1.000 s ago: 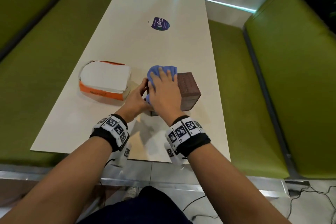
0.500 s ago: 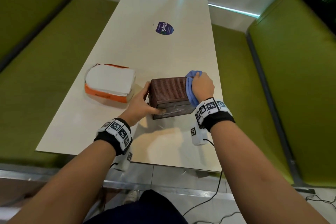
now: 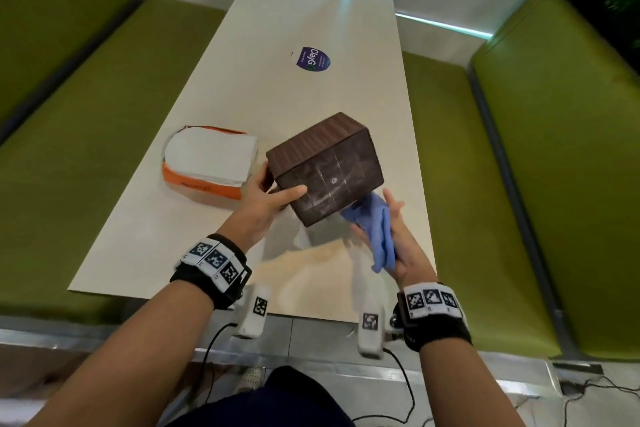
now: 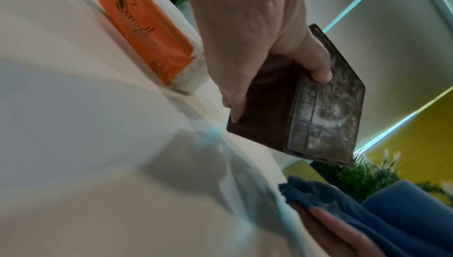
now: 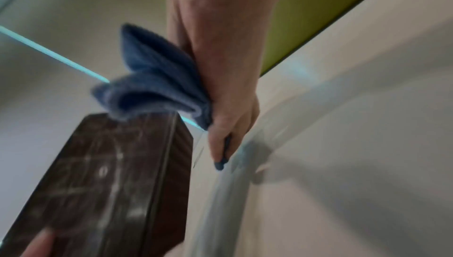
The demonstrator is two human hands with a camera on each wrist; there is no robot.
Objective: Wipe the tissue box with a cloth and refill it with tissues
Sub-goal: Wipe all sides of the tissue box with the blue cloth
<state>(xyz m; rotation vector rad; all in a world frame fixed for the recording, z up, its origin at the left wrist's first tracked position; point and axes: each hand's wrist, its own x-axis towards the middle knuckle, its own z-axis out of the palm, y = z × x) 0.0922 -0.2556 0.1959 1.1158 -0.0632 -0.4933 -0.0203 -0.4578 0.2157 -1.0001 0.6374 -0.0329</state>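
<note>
A pack of tissues (image 3: 207, 163) lies at the left of the table (image 3: 311, 10). The left hand (image 3: 266, 204) grips the brown tissue box (image 3: 325, 166), tilted above the table, thumb on its scuffed face. Just right of it, the right hand (image 3: 398, 236) has its fingers loosely curled around the blue cloth (image 3: 377, 229)

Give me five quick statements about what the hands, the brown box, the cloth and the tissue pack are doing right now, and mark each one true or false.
1. The left hand grips the brown tissue box tilted up off the table. True.
2. The blue cloth lies flat on the table. False: the right hand holds it.
3. The box face turned toward the person looks smudged and dusty. True.
4. The orange tissue pack sits inside the box. False: it lies on the table, beside the left hand.
5. The right hand is wiping the ribbed top of the box. False: the cloth is at the box's lower near corner.
</note>
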